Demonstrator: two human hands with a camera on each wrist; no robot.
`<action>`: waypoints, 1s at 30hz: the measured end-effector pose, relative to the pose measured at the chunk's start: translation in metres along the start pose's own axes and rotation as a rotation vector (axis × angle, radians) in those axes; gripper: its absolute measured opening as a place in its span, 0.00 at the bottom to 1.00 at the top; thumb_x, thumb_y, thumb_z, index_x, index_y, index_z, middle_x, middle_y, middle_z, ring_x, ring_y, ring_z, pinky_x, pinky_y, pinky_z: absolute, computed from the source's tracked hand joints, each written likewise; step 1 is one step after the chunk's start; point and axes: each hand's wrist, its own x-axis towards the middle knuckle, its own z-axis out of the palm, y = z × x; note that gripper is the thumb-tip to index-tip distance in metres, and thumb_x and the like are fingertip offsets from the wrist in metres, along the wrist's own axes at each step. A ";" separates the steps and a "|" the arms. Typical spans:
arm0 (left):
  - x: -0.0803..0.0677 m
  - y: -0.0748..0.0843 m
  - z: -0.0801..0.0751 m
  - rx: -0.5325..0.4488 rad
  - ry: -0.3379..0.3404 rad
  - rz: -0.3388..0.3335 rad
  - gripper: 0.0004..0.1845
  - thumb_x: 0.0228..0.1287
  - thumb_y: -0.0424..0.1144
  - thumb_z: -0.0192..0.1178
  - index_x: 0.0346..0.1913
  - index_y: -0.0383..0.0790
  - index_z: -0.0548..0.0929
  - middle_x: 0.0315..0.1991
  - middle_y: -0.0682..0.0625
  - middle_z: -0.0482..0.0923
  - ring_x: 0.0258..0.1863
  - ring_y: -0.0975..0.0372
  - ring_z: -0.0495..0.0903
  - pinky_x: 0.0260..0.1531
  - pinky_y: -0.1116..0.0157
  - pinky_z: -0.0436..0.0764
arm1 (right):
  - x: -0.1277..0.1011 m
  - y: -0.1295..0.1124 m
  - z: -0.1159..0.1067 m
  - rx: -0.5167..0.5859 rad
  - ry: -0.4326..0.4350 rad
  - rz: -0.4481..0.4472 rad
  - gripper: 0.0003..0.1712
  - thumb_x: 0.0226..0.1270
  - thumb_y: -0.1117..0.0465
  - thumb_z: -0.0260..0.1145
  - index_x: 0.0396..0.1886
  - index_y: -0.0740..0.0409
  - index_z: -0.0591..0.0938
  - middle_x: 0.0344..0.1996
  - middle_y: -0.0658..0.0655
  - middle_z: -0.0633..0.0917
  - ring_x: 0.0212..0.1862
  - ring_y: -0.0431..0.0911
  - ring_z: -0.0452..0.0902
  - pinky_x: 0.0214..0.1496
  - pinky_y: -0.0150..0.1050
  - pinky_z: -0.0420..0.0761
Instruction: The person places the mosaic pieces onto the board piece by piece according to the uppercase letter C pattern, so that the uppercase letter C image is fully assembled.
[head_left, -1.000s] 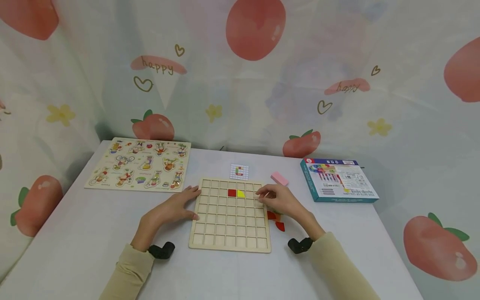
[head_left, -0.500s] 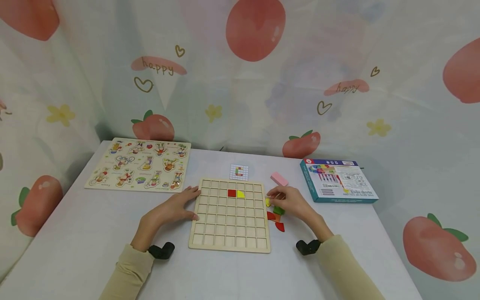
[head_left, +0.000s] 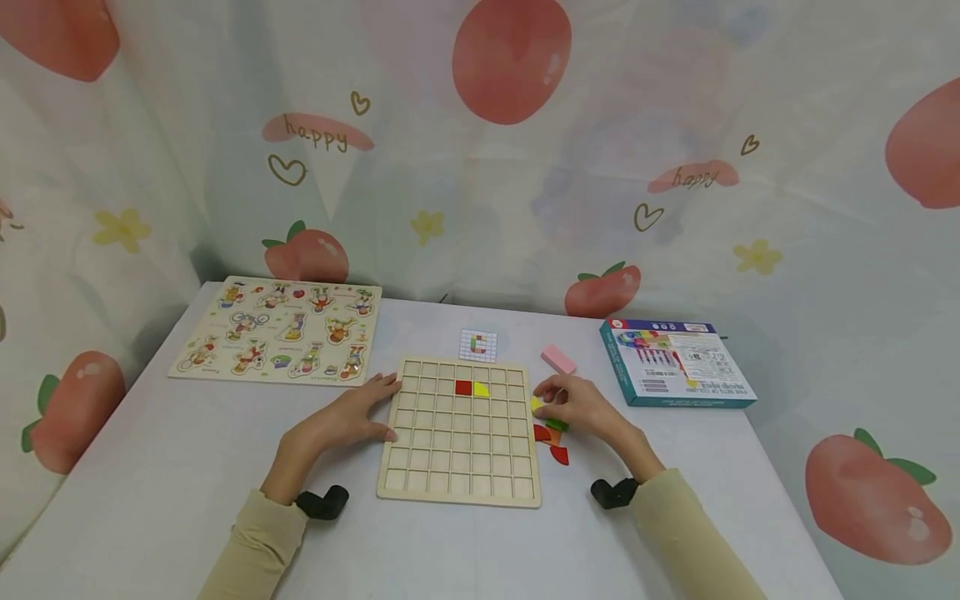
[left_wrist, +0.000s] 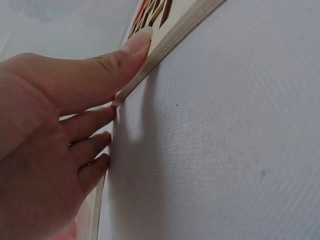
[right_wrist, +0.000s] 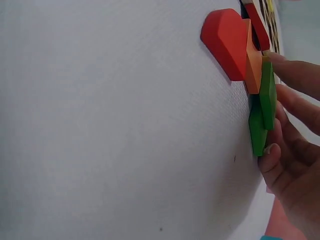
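Note:
A square wooden grid board (head_left: 461,475) lies on the table, with a red square tile (head_left: 463,387) and a yellow quarter-round tile (head_left: 481,389) side by side in its upper cells. My left hand (head_left: 347,417) rests at the board's left edge, fingers extended; in the left wrist view the thumb (left_wrist: 115,72) lies along the rim. Just off the right edge, my right hand (head_left: 577,404) has its bent fingertips at a loose yellow piece (head_left: 536,404); I cannot tell whether they pinch it. Green pieces (right_wrist: 269,95), an orange piece (right_wrist: 253,65) and red pieces (right_wrist: 227,42) lie under and beside that hand.
A small pattern card (head_left: 478,344) lies behind the board, with a pink block (head_left: 558,358) to its right. A picture puzzle board (head_left: 277,333) occupies the back left, and a flat teal box (head_left: 678,362) the back right. Patterned cloth (head_left: 480,208) hangs behind the table.
My right hand has moved off the board's right edge to the loose pieces, then dipped slightly over the green ones. The left hand and the board stay put.

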 end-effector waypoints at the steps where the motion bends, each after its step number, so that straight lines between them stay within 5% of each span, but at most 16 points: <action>1: 0.000 0.000 0.000 -0.001 0.000 -0.001 0.47 0.60 0.42 0.75 0.78 0.35 0.63 0.82 0.40 0.53 0.83 0.41 0.45 0.79 0.40 0.52 | 0.000 0.000 0.000 -0.001 -0.002 0.001 0.19 0.64 0.56 0.76 0.52 0.57 0.86 0.38 0.54 0.81 0.42 0.47 0.75 0.38 0.32 0.79; 20: 0.001 0.000 0.001 0.016 -0.005 -0.011 0.47 0.60 0.41 0.75 0.78 0.34 0.63 0.82 0.40 0.53 0.82 0.41 0.46 0.79 0.40 0.53 | 0.000 -0.005 0.004 0.055 0.005 0.047 0.17 0.63 0.60 0.76 0.49 0.59 0.83 0.38 0.55 0.82 0.42 0.48 0.76 0.43 0.34 0.81; 30: -0.001 0.001 0.003 -0.013 -0.001 -0.020 0.47 0.58 0.40 0.76 0.78 0.34 0.64 0.82 0.40 0.54 0.82 0.41 0.45 0.78 0.39 0.52 | -0.002 -0.003 0.004 0.099 0.055 0.000 0.12 0.66 0.62 0.74 0.46 0.58 0.81 0.36 0.53 0.85 0.40 0.46 0.79 0.45 0.34 0.85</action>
